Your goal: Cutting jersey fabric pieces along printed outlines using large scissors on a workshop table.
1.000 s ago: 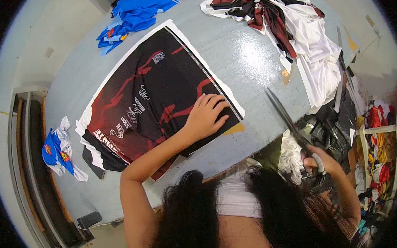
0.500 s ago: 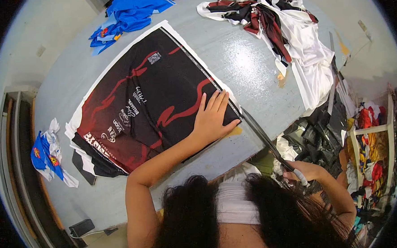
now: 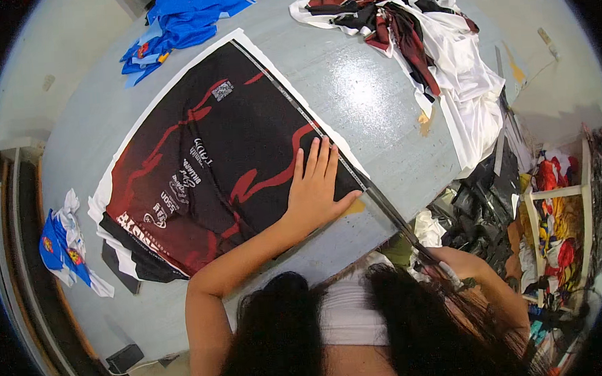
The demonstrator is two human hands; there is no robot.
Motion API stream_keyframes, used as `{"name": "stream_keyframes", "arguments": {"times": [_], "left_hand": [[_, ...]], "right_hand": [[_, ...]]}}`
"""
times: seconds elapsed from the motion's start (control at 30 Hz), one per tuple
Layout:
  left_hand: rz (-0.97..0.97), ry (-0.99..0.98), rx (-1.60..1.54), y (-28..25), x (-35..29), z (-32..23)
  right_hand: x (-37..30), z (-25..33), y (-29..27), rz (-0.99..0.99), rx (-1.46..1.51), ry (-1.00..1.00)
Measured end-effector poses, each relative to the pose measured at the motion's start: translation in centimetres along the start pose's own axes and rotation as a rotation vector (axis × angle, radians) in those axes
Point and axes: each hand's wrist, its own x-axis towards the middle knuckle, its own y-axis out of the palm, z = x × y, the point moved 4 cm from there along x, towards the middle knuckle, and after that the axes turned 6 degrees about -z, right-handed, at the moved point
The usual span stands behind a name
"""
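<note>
1. While the left hand (image 3: pixel 315 197) lies flat on the black-and-red cloth (image 3: pixel 212 172), its fingers are spread a little and released, grasping nothing; the thumb points toward three o'clock.
2. Because the cloth's middle serves as the clock's centre, that hand sits at four o'clock, near the edge with the thin pale stripe and white margin.
3. The cloth lies spread on the grey surface (image 3: pixel 373 143), with some creases; at eight o'clock black and white layers show at its edge.
4. The right hand (image 3: pixel 458 265), farther out at four o'clock, has its fingers closed around the handle end of the scissors (image 3: pixel 394 214), partly hidden.
5. The blades reach the cloth's corner between three and four o'clock; how far they part, I cannot tell.
6. Around it: blue cloth (image 3: pixel 187 20) at twelve, a white, black and maroon pile (image 3: pixel 469 90) at two, a blue-and-white scrap (image 3: pixel 66 248) at eight, a black box (image 3: pixel 125 359) at seven.
7. Beyond the surface, at three, stands a shelf (image 3: pixel 563 192) holding colourful fabric.
</note>
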Motion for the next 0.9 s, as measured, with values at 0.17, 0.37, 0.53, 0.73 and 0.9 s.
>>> {"name": "stream_keyframes", "arguments": {"times": [0.17, 0.37, 0.53, 0.73, 0.9], "left_hand": [[0.026, -0.027, 0.015, 0.0, 0.0, 0.2], [0.036, -0.051, -0.003, 0.0, 0.0, 0.3], [0.035, -0.061, -0.005, -0.2, 0.1, 0.3], [0.039, -0.059, -0.013, -0.2, 0.1, 0.3], [0.048, -0.069, -0.019, -0.1, 0.0, 0.4]], "right_hand": [[1.1, 1.2, 0.6, -0.036, 0.133, 0.265], [1.3, 2.4, 0.5, -0.105, -0.016, 0.122], [1.3, 2.1, 1.3, -0.236, 0.217, 0.068], [0.6, 1.4, 1.6, -0.269, 0.181, 0.125], [0.8, -0.6, 2.4, -0.206, 0.104, 0.232]]}}
